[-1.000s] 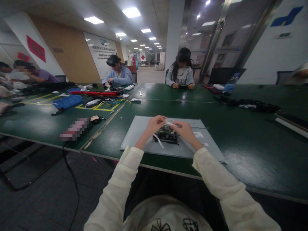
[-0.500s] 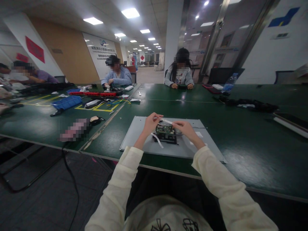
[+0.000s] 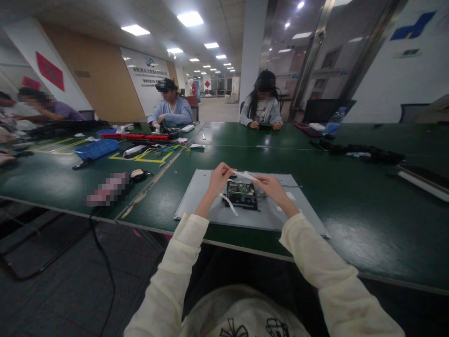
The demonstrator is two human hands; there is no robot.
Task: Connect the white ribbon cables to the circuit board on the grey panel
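A thin white strip (image 3: 242,174) spans the space between my two hands, above a green circuit board (image 3: 240,188). I cannot tell whether it is tape or a flat cable. My left hand (image 3: 220,179) pinches its left end, and my right hand (image 3: 267,185) pinches the right end. The circuit board sits in a black frame (image 3: 242,205) on a flat grey panel (image 3: 206,206). Below my left hand another white strip (image 3: 229,205) hangs or lies across the frame's left side; where its upper end goes is unclear.
The panel lies on a green table (image 3: 358,196) near its front edge. Leftward are a pink blurred item (image 3: 108,189) with a black cord, a blue tray (image 3: 97,150) and loose cables. A water bottle (image 3: 335,122) and black cables (image 3: 372,153) stand right. Two people sit opposite.
The strip between my hands now shows a fold or bend near the right fingers. My hands have barely shifted, and the circuit board below is slightly more exposed.
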